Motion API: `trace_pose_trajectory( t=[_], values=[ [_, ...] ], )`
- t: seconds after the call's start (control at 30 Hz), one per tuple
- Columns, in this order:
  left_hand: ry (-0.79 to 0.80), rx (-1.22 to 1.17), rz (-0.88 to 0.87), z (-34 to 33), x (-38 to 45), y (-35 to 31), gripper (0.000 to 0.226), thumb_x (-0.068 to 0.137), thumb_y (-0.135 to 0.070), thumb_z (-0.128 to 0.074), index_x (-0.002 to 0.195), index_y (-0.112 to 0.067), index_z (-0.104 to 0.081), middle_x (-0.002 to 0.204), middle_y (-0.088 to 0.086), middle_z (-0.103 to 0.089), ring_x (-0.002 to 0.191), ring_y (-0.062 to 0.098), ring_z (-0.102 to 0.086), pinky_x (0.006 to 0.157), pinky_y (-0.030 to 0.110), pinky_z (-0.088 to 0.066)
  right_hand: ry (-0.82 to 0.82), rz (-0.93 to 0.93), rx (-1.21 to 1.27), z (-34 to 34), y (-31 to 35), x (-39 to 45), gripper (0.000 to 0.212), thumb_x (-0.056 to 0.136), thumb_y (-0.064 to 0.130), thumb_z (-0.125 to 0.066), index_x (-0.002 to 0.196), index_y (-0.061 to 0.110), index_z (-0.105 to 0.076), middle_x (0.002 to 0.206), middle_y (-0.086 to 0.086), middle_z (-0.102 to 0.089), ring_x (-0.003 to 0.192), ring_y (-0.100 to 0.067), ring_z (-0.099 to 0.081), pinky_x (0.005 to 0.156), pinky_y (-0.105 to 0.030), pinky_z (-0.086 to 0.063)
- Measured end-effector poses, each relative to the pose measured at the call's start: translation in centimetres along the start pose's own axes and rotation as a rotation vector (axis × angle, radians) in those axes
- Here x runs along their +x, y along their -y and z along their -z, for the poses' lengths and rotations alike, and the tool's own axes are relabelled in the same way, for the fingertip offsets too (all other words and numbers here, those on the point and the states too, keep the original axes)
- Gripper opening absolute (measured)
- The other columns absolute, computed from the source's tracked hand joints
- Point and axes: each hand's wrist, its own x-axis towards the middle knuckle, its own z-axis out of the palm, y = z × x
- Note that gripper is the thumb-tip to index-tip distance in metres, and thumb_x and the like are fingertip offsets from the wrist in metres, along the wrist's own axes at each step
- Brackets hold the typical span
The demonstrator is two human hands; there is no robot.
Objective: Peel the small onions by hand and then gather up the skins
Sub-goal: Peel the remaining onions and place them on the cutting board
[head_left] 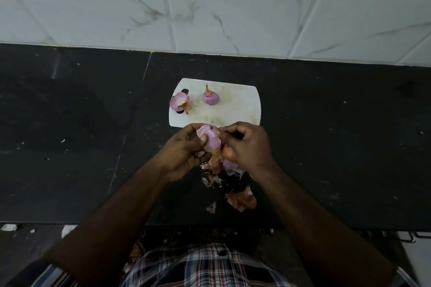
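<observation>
A person's left hand (pixel 184 149) cups a half-peeled small onion (pixel 211 141) above the dark counter (pixel 326 147), just before the white cutting board (pixel 233 109); the right hand (pixel 247 144) pinches its papery skin; loose skins (pixel 241 198) lie below; the bulb looks firm and slick, the skin brittle, best taken at the torn edge.

Board (pixel 242 109) on worktop (pixel 70 147) near wall (pixel 210 7); two onions (pixel 210 97) on board; skins (pixel 241 199) on worktop before board.
</observation>
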Motion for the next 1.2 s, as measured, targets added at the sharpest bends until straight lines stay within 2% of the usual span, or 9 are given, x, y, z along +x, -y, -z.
trace_pose_trajectory(
  t=[0.13,0.27,0.43,0.57,0.73,0.83,0.93,1.07,1.2],
  values=[
    [0.024,-0.071,-0.003,-0.2,0.0,0.3,0.045,0.088,-0.006,-0.061,0.132,-0.011,-0.053,0.114,0.011,-0.068,0.091,0.022,-0.070,0.078,0.034,-0.060,-0.042,-0.119,0.120,-0.3,-0.4,0.2,0.012,0.086,0.007,-0.073,0.082,0.018,-0.077,0.080,0.003,-0.076,0.081,-0.013,-0.072,0.075,-0.029,-0.059],
    [0.037,-0.138,0.018,-0.5,0.1,0.6,0.045,0.087,-0.007,-0.060,0.131,-0.015,-0.057,0.114,0.010,-0.071,0.093,0.022,-0.071,0.082,0.036,-0.059,-0.078,-0.219,0.245,-0.3,-0.7,0.4,0.020,0.091,0.005,-0.067,0.080,0.020,-0.076,0.085,-0.002,-0.077,0.085,-0.020,-0.073,0.079,-0.038,-0.060],
    [0.069,-0.160,0.045,-1.1,0.0,0.7,0.041,0.089,-0.008,-0.058,0.127,-0.020,-0.062,0.115,0.008,-0.071,0.097,0.023,-0.070,0.081,0.035,-0.060,-0.103,-0.147,0.093,-0.2,-1.0,0.7,0.016,0.092,0.007,-0.065,0.087,0.017,-0.077,0.087,-0.002,-0.076,0.086,-0.019,-0.073,0.082,-0.041,-0.061],
    [0.118,-0.179,0.038,-1.0,-0.1,0.9,0.041,0.091,-0.008,-0.056,0.130,-0.021,-0.062,0.120,0.010,-0.069,0.102,0.023,-0.070,0.084,0.036,-0.059,-0.142,-0.166,-0.048,0.0,-1.4,1.1,0.019,0.092,0.008,-0.064,0.081,0.021,-0.073,0.083,0.002,-0.074,0.083,-0.016,-0.071,0.077,-0.038,-0.061],
    [0.206,-0.182,0.015,-0.5,-0.4,0.1,0.043,0.091,-0.007,-0.058,0.133,-0.018,-0.059,0.122,0.013,-0.068,0.107,0.027,-0.068,0.088,0.040,-0.059,-0.088,-0.201,-0.173,2.5,-2.1,1.0,0.013,0.089,0.010,-0.071,0.100,0.013,-0.077,0.090,-0.001,-0.076,0.074,-0.012,-0.072,0.070,-0.034,-0.062],
    [0.148,-0.197,0.019,-0.4,0.0,0.1,0.042,0.091,-0.003,-0.054,0.129,-0.019,-0.062,0.123,0.015,-0.068,0.107,0.029,-0.069,0.090,0.041,-0.059,0.062,-0.174,-0.220,2.9,-1.7,0.8,0.029,0.092,0.004,-0.064,0.117,0.014,-0.073,0.113,-0.001,-0.074,0.098,-0.010,-0.069,0.090,-0.036,-0.059],
    [0.109,-0.183,0.018,-0.2,0.0,0.0,0.042,0.090,-0.003,-0.053,0.129,-0.017,-0.062,0.123,0.017,-0.068,0.104,0.030,-0.070,0.093,0.042,-0.056,0.129,-0.120,-0.239,2.7,-0.7,0.7,0.032,0.097,0.020,-0.061,0.129,0.018,-0.066,0.129,0.003,-0.067,0.115,-0.008,-0.062,0.101,-0.032,-0.051],
    [0.071,-0.169,-0.002,-0.5,0.1,0.0,0.040,0.091,0.001,-0.051,0.127,-0.015,-0.061,0.117,0.013,-0.071,0.098,0.026,-0.072,0.083,0.038,-0.061,0.130,-0.068,-0.125,2.1,0.5,0.0,0.044,0.084,0.039,-0.075,0.124,0.021,-0.069,0.110,0.009,-0.072,0.098,-0.004,-0.068,0.085,-0.028,-0.058],
    [0.050,-0.156,-0.039,-0.5,0.2,0.1,0.039,0.097,0.008,-0.044,0.125,-0.014,-0.061,0.123,0.013,-0.068,0.102,0.026,-0.070,0.087,0.039,-0.060,0.060,0.003,-0.101,0.9,0.1,-0.2,0.024,0.083,0.018,-0.079,0.106,0.015,-0.076,0.092,0.011,-0.075,0.087,-0.001,-0.070,0.078,-0.023,-0.058]
  ],
)
